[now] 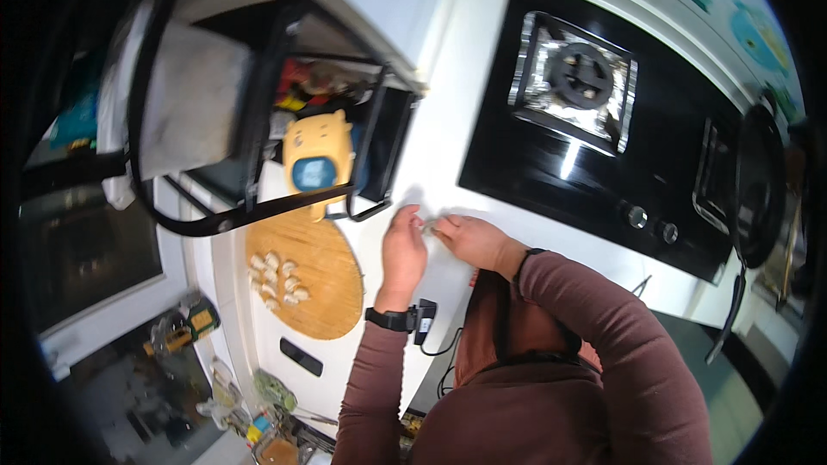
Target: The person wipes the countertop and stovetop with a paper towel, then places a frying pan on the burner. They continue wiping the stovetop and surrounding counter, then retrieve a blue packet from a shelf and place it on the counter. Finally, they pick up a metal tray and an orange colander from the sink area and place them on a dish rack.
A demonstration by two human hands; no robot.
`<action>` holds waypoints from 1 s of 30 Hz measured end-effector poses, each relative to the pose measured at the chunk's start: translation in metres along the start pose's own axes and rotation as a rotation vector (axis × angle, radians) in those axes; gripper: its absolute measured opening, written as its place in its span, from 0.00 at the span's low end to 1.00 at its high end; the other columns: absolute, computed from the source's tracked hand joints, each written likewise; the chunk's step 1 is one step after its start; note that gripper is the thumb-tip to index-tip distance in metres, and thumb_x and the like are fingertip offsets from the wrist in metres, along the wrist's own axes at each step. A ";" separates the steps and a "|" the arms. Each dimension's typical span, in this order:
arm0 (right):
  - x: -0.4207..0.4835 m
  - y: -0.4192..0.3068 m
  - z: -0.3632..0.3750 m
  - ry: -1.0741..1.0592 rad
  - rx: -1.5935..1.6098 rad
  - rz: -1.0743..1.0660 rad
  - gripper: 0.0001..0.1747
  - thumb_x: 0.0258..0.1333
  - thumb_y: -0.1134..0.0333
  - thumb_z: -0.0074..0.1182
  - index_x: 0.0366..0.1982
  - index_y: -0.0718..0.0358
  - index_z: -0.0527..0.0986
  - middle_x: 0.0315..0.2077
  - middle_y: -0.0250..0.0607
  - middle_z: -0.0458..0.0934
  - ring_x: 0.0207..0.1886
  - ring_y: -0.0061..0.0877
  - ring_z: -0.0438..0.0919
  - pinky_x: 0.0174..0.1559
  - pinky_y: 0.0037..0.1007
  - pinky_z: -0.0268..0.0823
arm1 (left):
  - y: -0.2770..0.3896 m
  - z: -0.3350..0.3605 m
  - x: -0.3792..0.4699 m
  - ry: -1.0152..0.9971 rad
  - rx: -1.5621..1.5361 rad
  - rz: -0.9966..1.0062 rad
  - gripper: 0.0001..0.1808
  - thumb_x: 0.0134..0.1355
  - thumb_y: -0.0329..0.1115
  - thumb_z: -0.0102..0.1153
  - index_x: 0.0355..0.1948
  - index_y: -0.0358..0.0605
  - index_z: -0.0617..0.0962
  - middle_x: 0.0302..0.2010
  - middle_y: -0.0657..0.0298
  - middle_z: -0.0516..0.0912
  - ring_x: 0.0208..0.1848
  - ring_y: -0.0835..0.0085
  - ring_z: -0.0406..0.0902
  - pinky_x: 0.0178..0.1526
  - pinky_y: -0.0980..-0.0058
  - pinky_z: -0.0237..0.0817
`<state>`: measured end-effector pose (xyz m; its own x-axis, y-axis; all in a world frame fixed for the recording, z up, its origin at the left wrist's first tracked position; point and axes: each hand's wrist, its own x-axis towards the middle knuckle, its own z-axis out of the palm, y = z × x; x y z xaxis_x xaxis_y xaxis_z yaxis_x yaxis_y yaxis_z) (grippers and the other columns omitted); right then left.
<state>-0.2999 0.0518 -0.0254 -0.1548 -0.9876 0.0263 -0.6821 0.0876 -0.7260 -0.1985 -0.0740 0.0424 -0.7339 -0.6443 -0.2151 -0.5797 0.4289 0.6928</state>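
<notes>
My left hand (404,252) and my right hand (475,240) meet over the white countertop (434,161). A small pale piece (428,226) is pinched between their fingertips; it is too blurred and covered to name. To the left, a round wooden cutting board (329,284) carries several small pale pieces (294,284) that look like garlic cloves. A black strap circles my left wrist, and a small black device (424,323) sits beside it.
A black gas cooktop (504,135) lies at the right, with a frying pan (759,187) at its far side. A black metal rack (258,213) rises at the left. Beside it stands a yellow animal-shaped device (316,132). A black phone-like slab (301,356) rests near the board.
</notes>
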 end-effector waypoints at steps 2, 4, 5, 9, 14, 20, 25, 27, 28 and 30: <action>-0.006 -0.007 -0.015 0.004 0.144 0.204 0.13 0.54 0.71 0.50 0.41 0.60 0.79 0.39 0.42 0.75 0.40 0.38 0.78 0.44 0.34 0.73 | 0.008 0.006 0.006 -0.027 0.013 0.050 0.13 0.64 0.22 0.46 0.49 0.36 0.75 0.36 0.49 0.81 0.39 0.53 0.79 0.44 0.63 0.70; -0.012 -0.017 -0.036 0.076 -0.029 0.071 0.14 0.53 0.71 0.50 0.42 0.61 0.79 0.36 0.43 0.75 0.40 0.39 0.78 0.43 0.36 0.73 | 0.024 0.014 0.012 -0.049 -0.011 0.093 0.13 0.64 0.22 0.47 0.49 0.36 0.75 0.38 0.50 0.80 0.39 0.55 0.78 0.43 0.64 0.70; -0.022 -0.022 -0.052 0.079 -0.116 0.010 0.14 0.53 0.71 0.50 0.43 0.61 0.78 0.35 0.43 0.76 0.40 0.39 0.78 0.42 0.37 0.73 | 0.034 0.016 0.012 -0.068 -0.014 0.088 0.13 0.64 0.22 0.47 0.49 0.35 0.75 0.39 0.50 0.79 0.39 0.55 0.78 0.43 0.64 0.70; -0.096 -0.048 -0.133 0.045 -0.154 0.248 0.23 0.46 0.75 0.52 0.49 0.63 0.77 0.43 0.46 0.77 0.46 0.41 0.78 0.47 0.36 0.73 | 0.092 0.040 0.000 -0.185 -0.101 0.203 0.12 0.66 0.23 0.44 0.48 0.34 0.76 0.42 0.52 0.78 0.41 0.58 0.78 0.45 0.68 0.69; -0.278 -0.082 -0.246 0.706 -0.276 0.479 0.17 0.43 0.81 0.57 0.39 0.65 0.78 0.34 0.45 0.78 0.37 0.40 0.78 0.40 0.38 0.72 | 0.183 0.107 -0.030 -0.459 -0.166 0.453 0.13 0.70 0.29 0.44 0.48 0.33 0.78 0.41 0.53 0.79 0.44 0.62 0.79 0.48 0.71 0.69; -0.469 -0.087 -0.265 0.881 -0.425 1.239 0.32 0.39 0.68 0.70 0.48 0.70 0.70 0.44 0.50 0.75 0.45 0.40 0.76 0.46 0.36 0.69 | 0.302 0.234 -0.110 -0.946 -0.161 0.698 0.24 0.72 0.43 0.44 0.55 0.32 0.75 0.48 0.48 0.80 0.52 0.59 0.77 0.56 0.67 0.65; -0.518 -0.053 -0.255 0.971 1.019 1.183 0.21 0.44 0.72 0.66 0.39 0.69 0.71 0.27 0.39 0.79 0.24 0.24 0.78 0.28 0.23 0.71 | 0.374 0.321 -0.174 -1.317 -0.452 0.181 0.44 0.66 0.59 0.52 0.65 0.27 0.62 0.58 0.42 0.74 0.62 0.56 0.69 0.64 0.69 0.59; -0.518 -0.045 -0.257 0.953 1.182 1.099 0.16 0.45 0.74 0.64 0.36 0.68 0.71 0.23 0.37 0.77 0.19 0.24 0.76 0.23 0.23 0.69 | 0.395 0.348 -0.181 -1.512 -0.578 0.057 0.40 0.64 0.56 0.58 0.62 0.29 0.66 0.54 0.52 0.77 0.56 0.69 0.72 0.59 0.71 0.63; -0.517 -0.043 -0.258 0.931 1.131 1.152 0.14 0.45 0.74 0.63 0.34 0.68 0.71 0.21 0.37 0.76 0.17 0.24 0.75 0.21 0.24 0.68 | 0.401 0.359 -0.185 -1.566 -0.656 0.005 0.37 0.64 0.52 0.59 0.61 0.31 0.67 0.52 0.54 0.78 0.53 0.71 0.74 0.56 0.72 0.65; -0.513 -0.041 -0.259 0.940 1.042 1.129 0.10 0.44 0.77 0.59 0.30 0.68 0.71 0.16 0.35 0.72 0.15 0.24 0.73 0.16 0.25 0.65 | 0.406 0.372 -0.192 -1.595 -0.823 -0.185 0.27 0.63 0.43 0.63 0.54 0.34 0.71 0.48 0.57 0.81 0.48 0.72 0.78 0.53 0.74 0.69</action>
<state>-0.3774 0.5890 0.1689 -0.7425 -0.0868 -0.6642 0.6541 0.1200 -0.7469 -0.4246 0.4597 0.1095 -0.5733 0.7349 -0.3623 -0.7435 -0.2808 0.6069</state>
